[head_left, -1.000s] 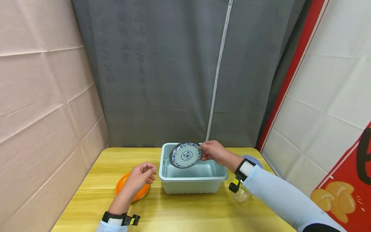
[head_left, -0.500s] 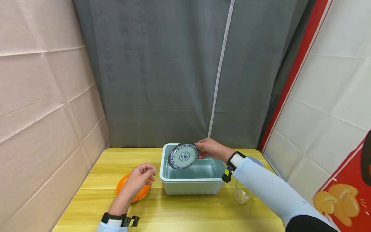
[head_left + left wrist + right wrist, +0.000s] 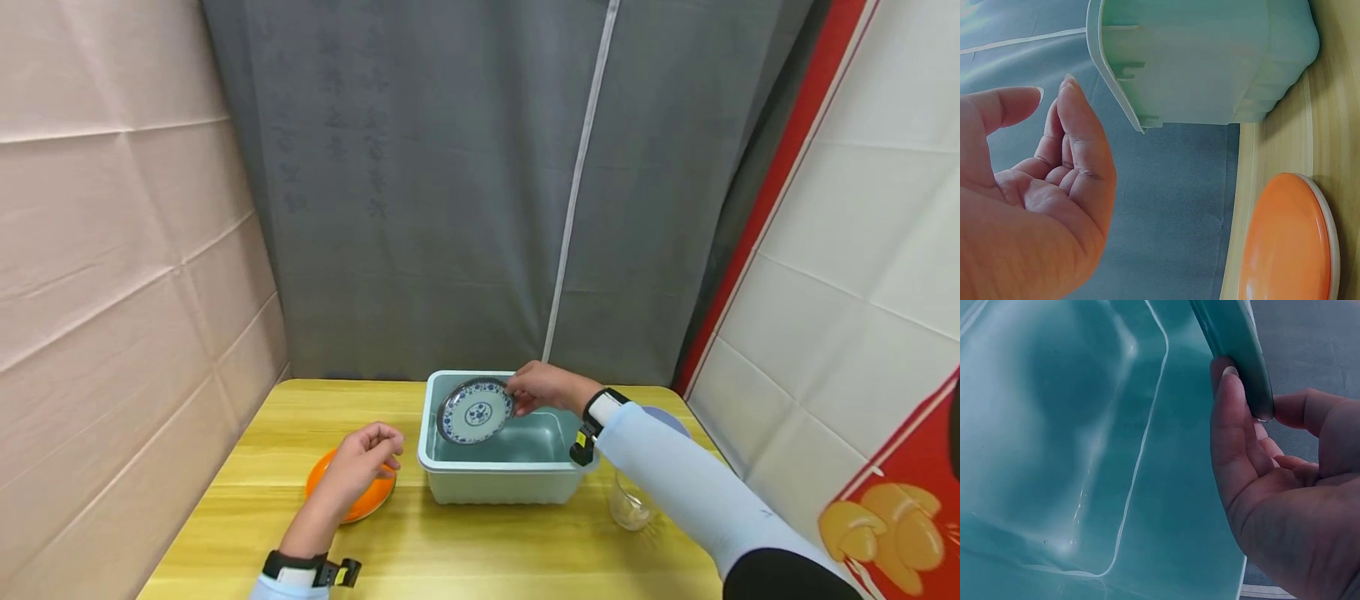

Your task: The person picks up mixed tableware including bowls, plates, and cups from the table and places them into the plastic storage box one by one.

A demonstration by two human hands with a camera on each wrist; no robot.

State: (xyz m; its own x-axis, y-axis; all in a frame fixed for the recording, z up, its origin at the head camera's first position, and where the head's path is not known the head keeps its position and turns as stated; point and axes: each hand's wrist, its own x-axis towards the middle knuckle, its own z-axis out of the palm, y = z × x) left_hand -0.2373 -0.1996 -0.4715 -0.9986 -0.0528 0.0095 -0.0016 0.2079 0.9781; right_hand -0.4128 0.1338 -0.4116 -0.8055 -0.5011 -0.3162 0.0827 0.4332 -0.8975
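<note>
A small blue-and-white patterned plate point(image 3: 476, 412) with a dark rim is tilted over the left part of a pale green plastic basin point(image 3: 498, 487). My right hand point(image 3: 551, 388) pinches the plate's right edge between thumb and fingers; the right wrist view shows the plate point(image 3: 1238, 356) edge-on above the basin's inside. My left hand point(image 3: 363, 462) hovers left of the basin with nothing in it, fingers loosely bent and thumb apart. Below it lies an orange plate point(image 3: 371, 500), partly hidden by that hand in the head view. The left wrist view shows the orange plate point(image 3: 1288, 244) resting on the table.
Right of the basin a clear glass point(image 3: 630, 504) stands on the wooden table point(image 3: 480, 558), partly behind my right forearm. A bluish-purple round object point(image 3: 667, 419) is mostly hidden by that arm. A grey curtain point(image 3: 435, 208) hangs behind the table.
My right hand has shifted slightly left with the patterned plate, which is now a little lower in the basin's opening. The left hand stays nearly still.
</note>
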